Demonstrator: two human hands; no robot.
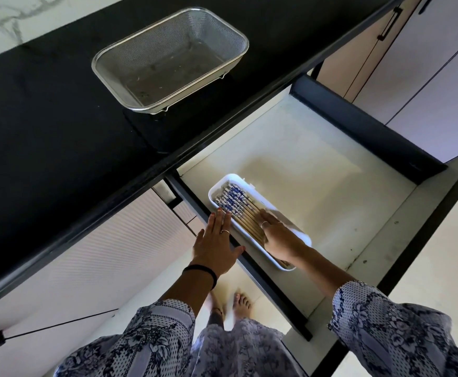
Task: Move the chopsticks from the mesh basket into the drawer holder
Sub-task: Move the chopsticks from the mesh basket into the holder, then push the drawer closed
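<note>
The steel mesh basket stands on the black counter with nothing visible in it. Below, the drawer is pulled out. At its left side lies the white holder, with several wooden chopsticks with blue-and-white tops lying side by side in it. My right hand lies flat on the chopsticks' lower ends inside the holder, fingers straight. My left hand is spread flat, its fingers over the drawer's dark left wall beside the holder.
The black counter runs across the upper left. The drawer's dark front panel stands at the right. Pale cabinet doors with black handles lie beyond it. My bare feet show on the floor under the drawer.
</note>
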